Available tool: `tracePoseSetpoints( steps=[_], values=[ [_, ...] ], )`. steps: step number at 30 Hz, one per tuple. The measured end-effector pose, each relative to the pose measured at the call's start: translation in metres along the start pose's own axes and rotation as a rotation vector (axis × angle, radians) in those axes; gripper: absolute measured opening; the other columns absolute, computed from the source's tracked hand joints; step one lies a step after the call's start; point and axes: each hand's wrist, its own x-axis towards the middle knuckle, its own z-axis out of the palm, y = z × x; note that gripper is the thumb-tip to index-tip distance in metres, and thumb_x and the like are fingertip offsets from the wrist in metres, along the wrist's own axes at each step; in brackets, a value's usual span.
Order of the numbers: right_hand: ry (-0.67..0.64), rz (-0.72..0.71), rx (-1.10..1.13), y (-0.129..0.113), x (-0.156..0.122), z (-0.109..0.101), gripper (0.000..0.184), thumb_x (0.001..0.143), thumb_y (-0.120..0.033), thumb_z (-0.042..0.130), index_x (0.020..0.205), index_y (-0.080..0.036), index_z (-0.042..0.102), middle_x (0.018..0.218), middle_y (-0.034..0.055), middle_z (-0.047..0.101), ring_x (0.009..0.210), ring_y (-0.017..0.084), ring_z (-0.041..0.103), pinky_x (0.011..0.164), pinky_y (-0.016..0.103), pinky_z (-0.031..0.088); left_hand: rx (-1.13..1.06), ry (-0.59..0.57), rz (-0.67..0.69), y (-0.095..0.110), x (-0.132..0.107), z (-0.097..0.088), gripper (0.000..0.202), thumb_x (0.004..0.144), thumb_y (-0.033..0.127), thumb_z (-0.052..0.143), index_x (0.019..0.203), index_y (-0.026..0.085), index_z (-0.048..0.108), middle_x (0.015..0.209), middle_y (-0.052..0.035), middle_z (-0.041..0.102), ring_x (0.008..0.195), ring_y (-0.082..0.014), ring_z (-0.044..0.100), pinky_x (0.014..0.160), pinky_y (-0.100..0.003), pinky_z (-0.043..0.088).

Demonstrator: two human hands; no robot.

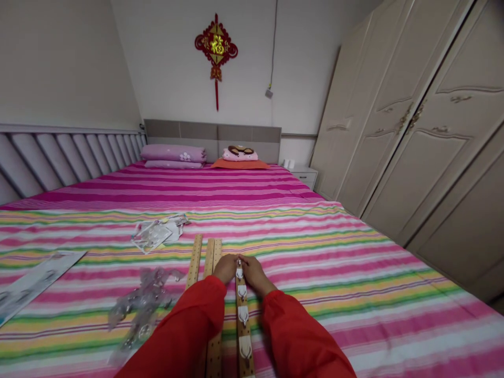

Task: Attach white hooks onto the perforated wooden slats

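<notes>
Gripping the far end of the wooden hook strip with left hand and right hand fingers, we are risking its tipping if the bedspread is sagging.

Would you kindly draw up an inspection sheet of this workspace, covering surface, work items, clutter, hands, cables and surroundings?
Surface: striped bed cover, lightly creased.
Work items: wooden strip bearing white-based metal hooks; three more strips to its left, partly hidden by a sleeve.
Clutter: crumpled clear plastic with shiny pieces, small packets, long flat package.
Hands: left hand and right hand meet at the strip's far end; exact grip unclear.
Cables: one cord hanging down the wall; on the bed, nothing seen.
Surroundings: headboard, wardrobe, red wall ornament.
</notes>
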Motion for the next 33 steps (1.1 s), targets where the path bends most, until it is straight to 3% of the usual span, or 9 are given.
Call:
tracePoseSetpoints(
  steps=[7,15,26,29,33],
  values=[
    [-0.061,0.043,0.005,0.002,0.006,0.0,0.033,0.076,-0.02,0.05,0.097,-0.023,0.075,0.085,0.0023,0.076,0.082,0.024,0.068,0.077,0.034,0.051,-0.042,-0.077,-0.045,0.0,0.008,-0.001,0.017,0.077,0.018,0.055,0.073,0.017,0.071,0.065,-0.0035,0.068,0.071,-0.0163,0.063,0.065,-0.022,0.044],
    [-0.06,0.073,0.153,0.006,0.002,0.0,0.028,0.076,-0.031,0.054,0.086,-0.02,0.077,0.067,0.0024,0.074,0.067,0.023,0.067,0.063,0.033,0.051,-0.163,-0.043,-0.179,0.001,0.005,0.003,0.019,0.078,0.013,0.051,0.074,0.014,0.069,0.045,0.0014,0.055,0.048,-0.0116,0.056,0.05,-0.02,0.041],
    [0.035,0.149,0.355,0.022,0.002,0.003,0.03,0.062,-0.036,0.065,0.079,-0.015,0.077,0.064,0.0055,0.073,0.066,0.023,0.065,0.066,0.034,0.049,-0.195,0.045,-0.217,-0.001,0.001,0.003,0.015,0.073,0.013,0.059,0.061,0.013,0.068,0.04,0.0014,0.051,0.05,-0.0114,0.057,0.048,-0.018,0.041],
    [0.039,0.173,0.406,0.022,0.001,0.003,0.034,0.061,-0.038,0.067,0.083,-0.014,0.077,0.064,0.0052,0.072,0.062,0.021,0.063,0.063,0.033,0.049,-0.223,0.054,-0.197,0.0,-0.003,0.001,0.015,0.073,0.01,0.058,0.065,0.012,0.07,0.043,0.001,0.054,0.054,-0.0116,0.059,0.05,-0.017,0.042],
    [0.07,0.208,0.448,0.019,-0.004,0.001,0.041,0.061,-0.037,0.069,0.094,-0.013,0.075,0.059,0.0018,0.068,0.054,0.016,0.057,0.058,0.03,0.046,-0.289,0.061,-0.186,0.001,-0.008,-0.002,0.024,0.074,0.005,0.051,0.085,0.012,0.072,0.05,0.0012,0.059,0.056,-0.0107,0.06,0.052,-0.017,0.045]
  ],
)
